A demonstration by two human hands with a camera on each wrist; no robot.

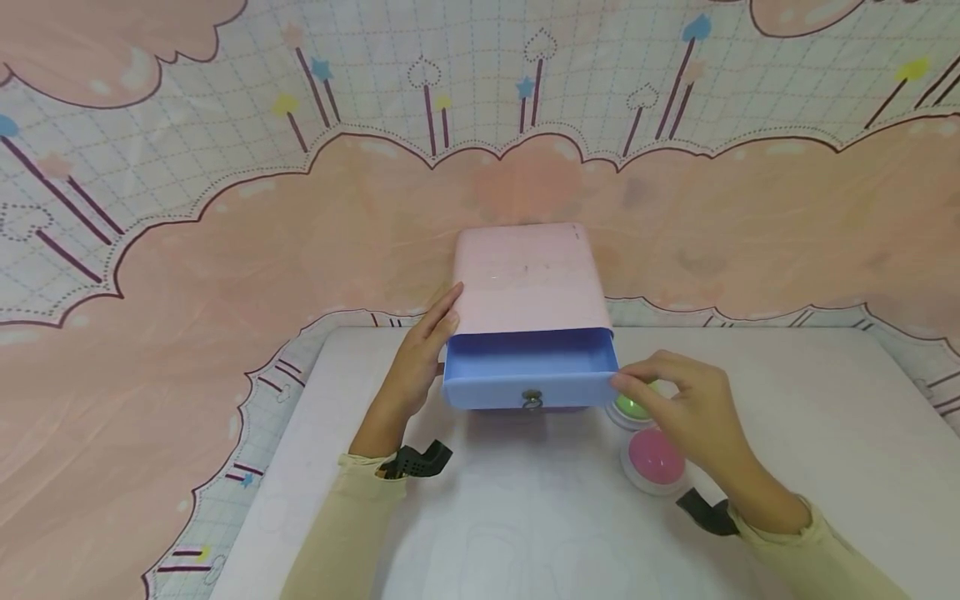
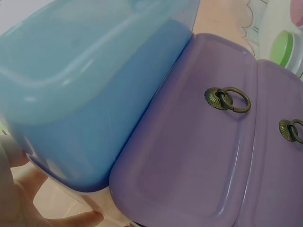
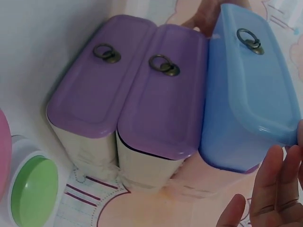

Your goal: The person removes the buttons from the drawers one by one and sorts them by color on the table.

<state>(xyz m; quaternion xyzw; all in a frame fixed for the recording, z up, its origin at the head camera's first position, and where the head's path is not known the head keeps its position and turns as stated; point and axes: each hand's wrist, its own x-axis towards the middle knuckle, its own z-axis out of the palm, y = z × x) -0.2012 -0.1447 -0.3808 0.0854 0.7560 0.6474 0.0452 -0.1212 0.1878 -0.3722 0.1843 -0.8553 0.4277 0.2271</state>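
Observation:
A small chest of drawers with a pink top stands on the white table. Its blue top drawer is pulled out, and the inside that shows holds nothing. A brass ring handle hangs on the drawer front. My left hand rests against the chest's left side with fingers extended. With thumb and forefinger, my right hand pinches the drawer's right front corner. In the right wrist view, two purple drawers sit shut beside the blue one.
Right of the chest, partly behind my right hand, is a white round piece with a green top. Nearer me lies a similar one with a pink top. A patterned cloth hangs behind the white table.

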